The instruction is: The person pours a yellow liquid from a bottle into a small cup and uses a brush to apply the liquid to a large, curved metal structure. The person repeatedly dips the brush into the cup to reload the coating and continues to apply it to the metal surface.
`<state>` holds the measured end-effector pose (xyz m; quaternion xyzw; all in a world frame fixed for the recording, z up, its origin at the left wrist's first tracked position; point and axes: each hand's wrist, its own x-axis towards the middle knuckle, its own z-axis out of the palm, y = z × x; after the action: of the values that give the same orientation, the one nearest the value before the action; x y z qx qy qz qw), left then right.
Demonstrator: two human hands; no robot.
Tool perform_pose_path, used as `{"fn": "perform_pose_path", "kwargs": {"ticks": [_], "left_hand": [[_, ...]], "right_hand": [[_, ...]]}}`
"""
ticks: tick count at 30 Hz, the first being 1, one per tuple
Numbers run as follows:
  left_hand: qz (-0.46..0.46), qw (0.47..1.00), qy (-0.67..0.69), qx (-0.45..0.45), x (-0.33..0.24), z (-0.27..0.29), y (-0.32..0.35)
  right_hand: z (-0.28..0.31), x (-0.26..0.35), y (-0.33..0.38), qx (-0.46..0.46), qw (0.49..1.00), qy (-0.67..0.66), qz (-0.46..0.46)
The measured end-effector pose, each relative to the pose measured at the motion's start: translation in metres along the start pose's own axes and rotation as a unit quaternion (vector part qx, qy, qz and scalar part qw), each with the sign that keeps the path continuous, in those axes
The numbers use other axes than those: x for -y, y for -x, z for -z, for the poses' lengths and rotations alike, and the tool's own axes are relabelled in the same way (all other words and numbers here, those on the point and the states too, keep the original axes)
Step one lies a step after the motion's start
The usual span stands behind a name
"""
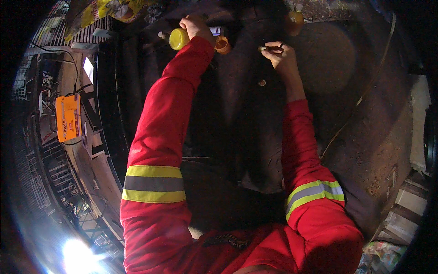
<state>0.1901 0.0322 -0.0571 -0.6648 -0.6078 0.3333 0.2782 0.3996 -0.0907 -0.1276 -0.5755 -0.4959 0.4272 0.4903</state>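
Note:
My left hand (197, 28) is far forward, its fingers curled over a yellow round-ended container (178, 39). A white and blue labelled piece (216, 31) shows on the hand's other side; whether it belongs to the same container I cannot tell. Just below that is an orange container (222, 45) with a round opening toward me. Farther right, my right hand (279, 54) pinches a small pale object (261, 48) between thumb and fingers, too small to name. A little round piece (262, 82) lies on the dark surface below it.
An amber bottle (295, 22) stands at the far right. A thin cable (360, 100) runs along the right side. On the left are an orange box (68, 118), wooden boards and wire racks. Yellow printed packaging (107, 11) lies at the far left, and a bright light glares lower left.

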Motion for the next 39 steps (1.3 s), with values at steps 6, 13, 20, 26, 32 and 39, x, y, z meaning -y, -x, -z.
{"fn": "perform_pose_path", "kwargs": {"ticks": [6,13,20,26,32,39], "left_hand": [[-0.003,1.000,0.016,0.014,0.001,0.008,0.004],[-0.017,1.000,0.009,0.020,0.002,0.004,-0.002],[0.008,1.000,0.015,0.003,0.008,0.006,-0.001],[0.004,1.000,0.027,0.001,0.011,0.015,0.005],[0.018,1.000,-0.001,-0.011,0.010,0.004,-0.008],[-0.006,0.997,0.075,0.015,0.013,0.020,-0.003]], "right_hand": [[0.001,-0.012,-0.004,-0.015,1.000,-0.021,0.008],[0.001,-0.015,-0.005,-0.005,0.999,-0.034,-0.002],[0.002,-0.008,-0.002,0.005,1.000,-0.004,-0.017],[0.004,-0.010,-0.004,-0.001,0.999,0.039,0.016],[-0.001,-0.005,-0.002,0.004,1.000,-0.026,-0.014],[0.002,-0.009,-0.001,-0.012,0.998,-0.053,-0.016]]}}
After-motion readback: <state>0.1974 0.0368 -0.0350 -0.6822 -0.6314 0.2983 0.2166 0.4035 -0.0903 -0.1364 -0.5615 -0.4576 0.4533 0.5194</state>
